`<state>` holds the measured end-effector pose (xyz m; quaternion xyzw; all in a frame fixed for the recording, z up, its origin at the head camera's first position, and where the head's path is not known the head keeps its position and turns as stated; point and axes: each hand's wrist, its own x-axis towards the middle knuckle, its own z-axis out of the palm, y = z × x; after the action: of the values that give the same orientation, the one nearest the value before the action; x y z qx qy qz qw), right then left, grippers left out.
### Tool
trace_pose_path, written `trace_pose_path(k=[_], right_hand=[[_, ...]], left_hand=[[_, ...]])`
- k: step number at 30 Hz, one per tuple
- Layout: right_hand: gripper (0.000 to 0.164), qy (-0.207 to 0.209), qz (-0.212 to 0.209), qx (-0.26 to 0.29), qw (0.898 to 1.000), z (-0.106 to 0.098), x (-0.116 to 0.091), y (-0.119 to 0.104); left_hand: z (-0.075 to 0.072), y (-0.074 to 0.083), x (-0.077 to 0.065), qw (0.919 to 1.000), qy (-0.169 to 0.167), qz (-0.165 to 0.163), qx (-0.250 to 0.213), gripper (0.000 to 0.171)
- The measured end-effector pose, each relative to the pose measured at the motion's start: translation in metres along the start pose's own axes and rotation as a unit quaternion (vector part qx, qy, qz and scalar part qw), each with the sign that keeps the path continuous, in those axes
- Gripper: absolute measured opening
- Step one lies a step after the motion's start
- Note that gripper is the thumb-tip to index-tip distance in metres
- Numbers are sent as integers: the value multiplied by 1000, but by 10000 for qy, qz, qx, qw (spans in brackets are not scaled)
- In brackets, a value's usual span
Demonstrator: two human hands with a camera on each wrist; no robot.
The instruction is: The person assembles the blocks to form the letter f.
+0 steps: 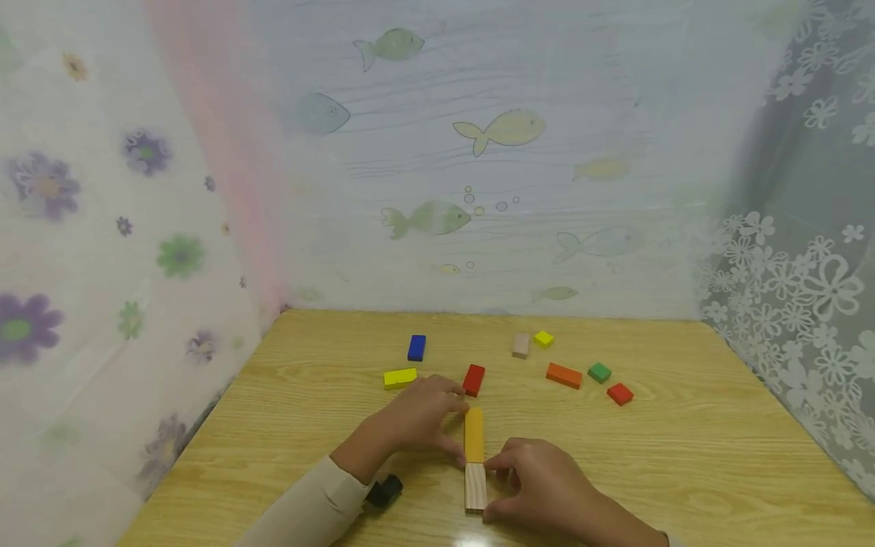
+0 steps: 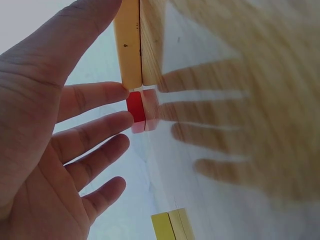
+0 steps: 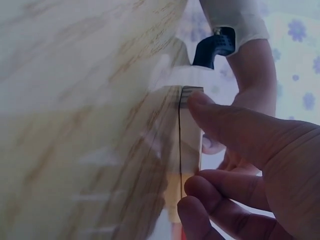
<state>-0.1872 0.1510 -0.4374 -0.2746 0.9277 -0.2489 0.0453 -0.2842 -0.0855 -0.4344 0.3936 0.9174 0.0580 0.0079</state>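
Note:
An orange-yellow wooden block (image 1: 474,434) lies end to end with a plain wooden block (image 1: 475,488), forming a straight line at the near middle of the table. My left hand (image 1: 418,414) is at the left of this line. Its index fingertip touches the yellow block's far end, and its thumb lies along the side near the joint; the other fingers are spread (image 2: 95,145). Along the right side, my right hand (image 1: 543,486) has its thumb against the plain block near its close end. Its index fingertip is by the joint, with the fingers bent loosely (image 3: 225,200).
Beyond the line lies a red block (image 1: 474,381). A yellow block (image 1: 399,378) and blue block (image 1: 417,348) sit at left. Farther right are a pale block (image 1: 521,346), small yellow (image 1: 544,339), orange (image 1: 563,375), green (image 1: 599,372) and red (image 1: 620,393) blocks.

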Motion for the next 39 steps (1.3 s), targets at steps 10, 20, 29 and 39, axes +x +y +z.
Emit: trace_pose_path(k=[10,20,29,39], right_hand=[[53,89,60,129,9999,-4,7,5],[57,-32,115,1215,9925,-7,25,19],[48,-224,137,1345,9906,-9,34,21],[44,-275,163,1453,9889,-8,37,21]], left_hand=[[-1,1,-1,9999,-97,-32,-48,89],[1,-1,0,9998,-152,-107,-72,90],[1,-2,2,9998,-140,-33,-155,89],[3,-3,3,9996,-165,-65,-202,88]])
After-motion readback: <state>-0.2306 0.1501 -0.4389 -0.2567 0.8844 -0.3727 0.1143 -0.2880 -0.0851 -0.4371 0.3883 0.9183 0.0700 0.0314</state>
